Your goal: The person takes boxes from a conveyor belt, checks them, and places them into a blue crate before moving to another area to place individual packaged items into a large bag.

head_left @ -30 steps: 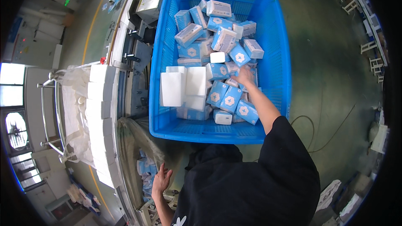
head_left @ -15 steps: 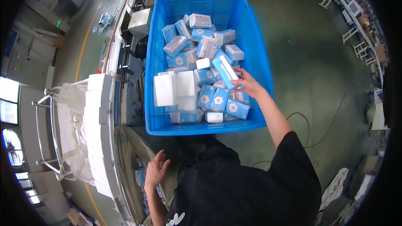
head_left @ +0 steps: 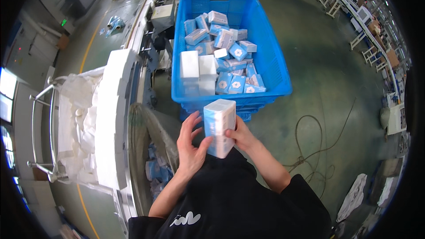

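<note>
A blue-and-white tissue pack [head_left: 220, 126] is held upright in front of my chest by my right hand [head_left: 241, 133], its thumb pressed on the pack's right side. My left hand [head_left: 190, 144] is beside the pack's left side, fingers spread and slightly curled; whether its thumb touches the pack I cannot tell. Just beyond my hands stands a big blue plastic crate [head_left: 274, 73], holding a heap of similar blue-and-white packs [head_left: 237, 53]. Plain white blocks [head_left: 189, 65] are stacked in its near left corner.
Left of me runs a machine bench, with a long row of white stacks [head_left: 114, 119] and a metal rail frame [head_left: 52, 128]. An open sack [head_left: 146, 150] with blue wrappers hangs beside my left arm. A cable [head_left: 305, 157] loops across the green floor on the right.
My right hand has lifted the tissue pack out of the crate and brought it towards my chest. My left hand has risen to meet it. The crate now appears farther up in view.
</note>
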A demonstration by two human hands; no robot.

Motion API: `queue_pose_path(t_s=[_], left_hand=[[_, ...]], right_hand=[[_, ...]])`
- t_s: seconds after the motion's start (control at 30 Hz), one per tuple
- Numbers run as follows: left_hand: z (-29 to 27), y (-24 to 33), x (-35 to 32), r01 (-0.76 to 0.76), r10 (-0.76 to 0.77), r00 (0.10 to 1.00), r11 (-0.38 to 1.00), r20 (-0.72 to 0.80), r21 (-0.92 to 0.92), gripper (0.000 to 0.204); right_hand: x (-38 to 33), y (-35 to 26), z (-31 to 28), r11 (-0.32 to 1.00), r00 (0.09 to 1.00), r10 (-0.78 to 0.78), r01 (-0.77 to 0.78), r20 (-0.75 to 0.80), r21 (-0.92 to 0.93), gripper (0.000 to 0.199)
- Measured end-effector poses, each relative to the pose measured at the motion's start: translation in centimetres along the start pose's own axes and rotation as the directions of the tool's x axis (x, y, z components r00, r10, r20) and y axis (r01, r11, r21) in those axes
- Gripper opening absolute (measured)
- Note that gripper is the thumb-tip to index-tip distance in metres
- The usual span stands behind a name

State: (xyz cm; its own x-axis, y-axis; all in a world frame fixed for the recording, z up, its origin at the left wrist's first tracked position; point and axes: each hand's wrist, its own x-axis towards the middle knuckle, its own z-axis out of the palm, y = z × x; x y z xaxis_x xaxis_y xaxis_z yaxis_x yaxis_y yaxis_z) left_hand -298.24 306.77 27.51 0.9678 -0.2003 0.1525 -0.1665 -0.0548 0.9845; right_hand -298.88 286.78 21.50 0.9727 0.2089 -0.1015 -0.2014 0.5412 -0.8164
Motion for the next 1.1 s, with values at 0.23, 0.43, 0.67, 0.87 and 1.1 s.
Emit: queue_pose_path(t_s=[0.23,0.43,0.67,0.87,1.1], left_hand=[[-2.0,-3.6,-5.9,0.053,-0.054,0.994,0.998,-0.091,-0.016,0.036],[-5.5,-5.2,-7.7,0.049,-0.048,0.998,0.999,0.048,-0.018,0.029],[-2.1,-5.0,-7.5,0.226,-0.164,0.968,0.9,0.191,-0.373,0.03],[2.6,-3.0,-6.9,0.101,-0.098,0.994,0.992,-0.043,0.076,0.022],[8.0,0.8,-6.3,-0.03,0.013,0.998,0.955,0.062,0.296,0.017]], right_hand=[[-5.4,5.0,6.7,0.699,0.951,-0.282,0.115,-0.125,-0.705,0.079],[-8.1,5.5,7.1,0.817,0.989,-0.121,0.048,-0.089,-0.574,0.07],[-11.5,5.0,1.5,0.895,0.913,0.351,-0.392,0.207,0.213,0.07],[-12.5,0.2,0.9,0.671,0.973,-0.15,-0.029,-0.173,-0.741,0.073],[-13.5,-2.7,2.3,0.143,0.873,-0.437,-0.167,-0.214,-0.976,0.066]])
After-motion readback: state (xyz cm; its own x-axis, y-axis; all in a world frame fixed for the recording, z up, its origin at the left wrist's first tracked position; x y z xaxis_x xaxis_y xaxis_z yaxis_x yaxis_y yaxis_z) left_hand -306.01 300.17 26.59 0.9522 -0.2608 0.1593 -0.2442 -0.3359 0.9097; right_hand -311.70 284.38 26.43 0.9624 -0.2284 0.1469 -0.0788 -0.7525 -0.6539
